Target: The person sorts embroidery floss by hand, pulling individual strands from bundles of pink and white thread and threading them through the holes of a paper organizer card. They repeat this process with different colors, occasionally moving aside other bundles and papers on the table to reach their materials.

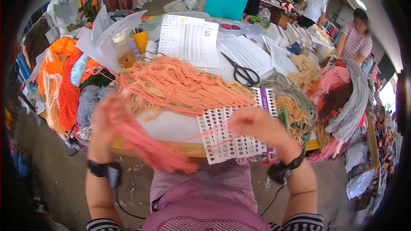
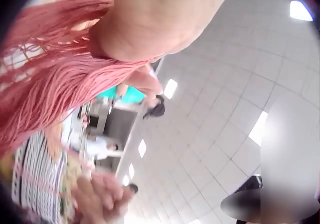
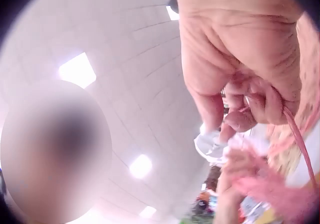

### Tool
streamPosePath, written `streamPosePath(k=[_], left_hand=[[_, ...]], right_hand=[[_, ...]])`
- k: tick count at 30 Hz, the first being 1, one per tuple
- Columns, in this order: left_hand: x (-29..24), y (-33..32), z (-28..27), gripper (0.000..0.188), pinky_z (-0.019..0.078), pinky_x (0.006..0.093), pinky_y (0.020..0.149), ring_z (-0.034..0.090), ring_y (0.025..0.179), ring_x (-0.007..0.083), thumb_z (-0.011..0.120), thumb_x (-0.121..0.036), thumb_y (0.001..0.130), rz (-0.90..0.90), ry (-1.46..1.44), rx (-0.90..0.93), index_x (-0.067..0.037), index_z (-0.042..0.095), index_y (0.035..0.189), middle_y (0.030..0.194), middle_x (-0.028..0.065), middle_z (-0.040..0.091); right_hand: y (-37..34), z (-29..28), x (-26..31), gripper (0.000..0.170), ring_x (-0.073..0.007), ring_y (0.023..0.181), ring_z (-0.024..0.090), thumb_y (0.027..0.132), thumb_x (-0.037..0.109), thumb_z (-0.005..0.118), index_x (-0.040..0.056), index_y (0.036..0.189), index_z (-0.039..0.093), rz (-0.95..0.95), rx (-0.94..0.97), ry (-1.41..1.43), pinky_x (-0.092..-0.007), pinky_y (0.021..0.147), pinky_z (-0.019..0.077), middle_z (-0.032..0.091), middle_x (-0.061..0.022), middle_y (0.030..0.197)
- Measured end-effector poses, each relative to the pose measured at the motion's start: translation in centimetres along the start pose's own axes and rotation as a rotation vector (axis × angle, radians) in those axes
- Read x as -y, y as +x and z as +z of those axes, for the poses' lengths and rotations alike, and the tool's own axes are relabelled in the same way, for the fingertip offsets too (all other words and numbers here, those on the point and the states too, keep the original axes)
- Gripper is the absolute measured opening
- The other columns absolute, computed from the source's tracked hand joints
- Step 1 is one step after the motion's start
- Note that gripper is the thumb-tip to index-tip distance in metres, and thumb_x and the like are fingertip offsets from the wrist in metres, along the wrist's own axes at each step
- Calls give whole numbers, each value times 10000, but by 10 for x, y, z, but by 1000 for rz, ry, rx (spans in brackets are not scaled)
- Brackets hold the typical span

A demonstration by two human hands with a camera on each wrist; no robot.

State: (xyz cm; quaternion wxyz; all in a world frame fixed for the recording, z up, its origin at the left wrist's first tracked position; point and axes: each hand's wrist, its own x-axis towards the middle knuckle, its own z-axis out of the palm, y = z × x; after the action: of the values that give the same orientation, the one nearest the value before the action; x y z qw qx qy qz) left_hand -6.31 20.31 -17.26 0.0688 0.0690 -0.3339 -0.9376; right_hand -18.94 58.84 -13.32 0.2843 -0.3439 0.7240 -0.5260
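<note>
My left hand (image 1: 108, 117) grips a skein of coral-pink yarn (image 1: 156, 147), which hangs down to the right past the table's front edge. In the left wrist view the skein (image 2: 60, 91) fans out from under the hand in many loose strands. Several of its strands stretch across to my right hand (image 1: 259, 125), whose curled fingers hold them. Close up in the right wrist view, a pink strand (image 3: 298, 141) runs out from those fingers. Beneath the right hand lie white cards with rows of dark dots (image 1: 216, 139). A large heap of peach-orange yarn (image 1: 180, 83) spreads behind both hands.
Black scissors (image 1: 245, 76) lie beyond the orange heap, beside printed sheets (image 1: 188, 40). Grey and orange skeins (image 1: 70, 94) pile at the left, green and grey ones (image 1: 349, 102) at the right. A bottle (image 1: 123, 51) and a yellow cup (image 1: 140, 40) stand at the back left.
</note>
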Motion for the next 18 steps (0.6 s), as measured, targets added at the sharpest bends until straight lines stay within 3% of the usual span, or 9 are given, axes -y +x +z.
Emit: streamPosePath(k=[2,5,9,11,12,13,14,16,18], left_hand=[[-50,-16,-65,170,242,183,345,317,450,35,493,-115,948,75,-88,-73,-118,501,778,615,-66,385],[-111,-58,-142,200,209,192,342,315,448,37,467,-202,984,204,-170,-335,-117,513,809,614,-63,382],[-162,-98,-190,209,194,193,345,309,447,32,453,-215,999,383,-127,-525,-96,538,850,631,-58,401],[-197,-104,-239,207,165,195,329,297,421,26,482,-245,993,526,220,-598,-109,558,857,622,-64,418],[-200,-107,-232,207,165,195,329,297,421,26,482,-245,993,527,220,-598,-109,558,857,622,-64,418],[-205,-109,-219,206,155,198,323,287,411,22,495,-260,988,648,351,-800,-116,557,855,614,-69,410],[-208,-108,-211,206,145,201,316,277,402,19,508,-274,984,773,481,-998,-122,555,853,605,-75,403],[-215,-104,-206,187,259,194,398,409,501,28,559,-280,950,732,549,-820,-103,592,899,686,-50,526],[-167,-71,-118,202,387,195,526,547,656,46,580,-262,931,736,548,-724,-73,633,976,807,7,644]], right_hand=[[-20,-46,5,212,-56,730,522,871,234,652,24,896,672,59,-305,-193,-210,653,410,580,26,760],[-54,-133,11,199,-44,679,483,832,257,677,63,873,689,299,-513,-384,-222,601,382,569,66,735],[-103,-231,11,247,-52,472,417,832,311,688,74,900,707,268,-786,-360,-215,448,300,570,38,629],[-126,-295,-1,285,-107,504,481,840,324,660,47,893,704,338,-1081,-502,-272,487,384,587,-15,630],[-151,-337,-16,314,-137,540,513,843,340,642,32,875,691,242,-1261,-938,-305,524,414,581,-32,629],[-171,-368,-27,344,-167,576,545,846,357,625,17,857,677,128,-1412,-1384,-337,562,445,575,-50,629],[-188,-373,-22,361,-180,610,555,849,362,611,5,849,663,137,-1542,-1365,-352,596,453,575,-62,648],[-204,-373,-2,378,-194,644,565,852,367,596,-7,841,649,146,-1660,-1346,-367,629,462,575,-73,666],[-198,-376,9,342,-151,655,542,886,345,573,17,843,661,-151,-1697,-1020,-336,632,445,589,-44,715]])
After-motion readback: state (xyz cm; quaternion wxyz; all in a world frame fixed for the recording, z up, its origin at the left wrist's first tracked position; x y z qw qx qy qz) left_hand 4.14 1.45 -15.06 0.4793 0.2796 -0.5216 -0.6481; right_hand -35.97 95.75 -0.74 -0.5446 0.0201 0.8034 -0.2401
